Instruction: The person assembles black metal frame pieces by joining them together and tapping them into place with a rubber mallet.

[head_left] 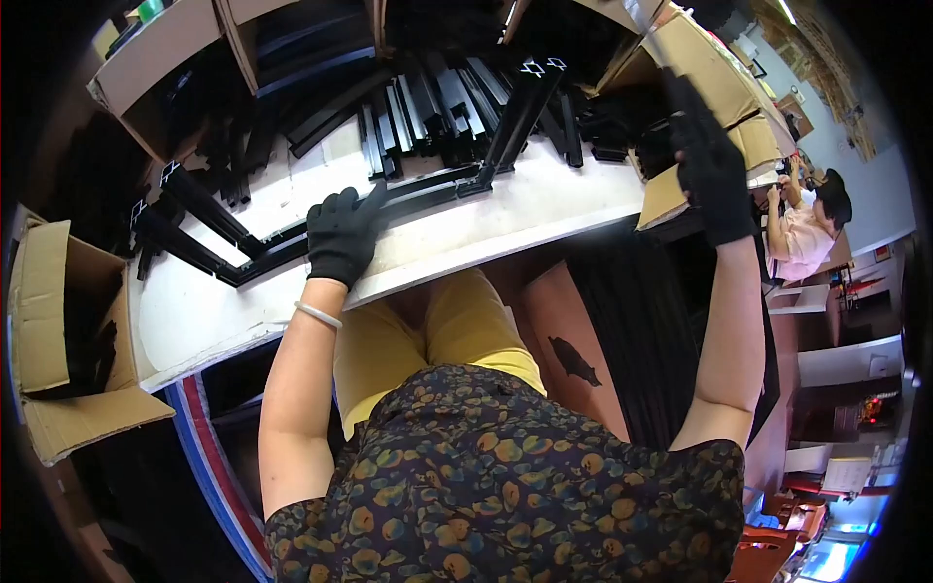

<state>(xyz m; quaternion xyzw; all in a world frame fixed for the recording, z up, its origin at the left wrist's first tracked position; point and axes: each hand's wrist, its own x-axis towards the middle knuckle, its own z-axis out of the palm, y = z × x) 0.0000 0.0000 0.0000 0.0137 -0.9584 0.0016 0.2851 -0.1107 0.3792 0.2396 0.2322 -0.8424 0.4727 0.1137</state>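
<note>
A white worktop (pixel 185 316) is spanned by a U-shaped black profile frame (pixel 428 197), its long bar laid roughly parallel to the near edge, the posts at both ends pointed toward the back. The left hand (pixel 342 233) is the nearer one: the bar is touched directly beneath its fingers and is extended to either side. From the right hand (pixel 714 175), raised well apart, the frame is found to the left and lower.

Below the worktop, long black strips (pixel 632 330) are stood beside a brown cardboard panel (pixel 554 311). An open carton (pixel 44 301) is set at the left end, dark pieces held inside; another carton (pixel 666 199) is placed at the right, its contents hidden. Behind the bar, loose black profiles (pixel 428 107) are heaped.

The left fingers are bent over the bar; the right ones are apparently closed around a long dark tool (pixel 663 58), too blurred to be identified.
</note>
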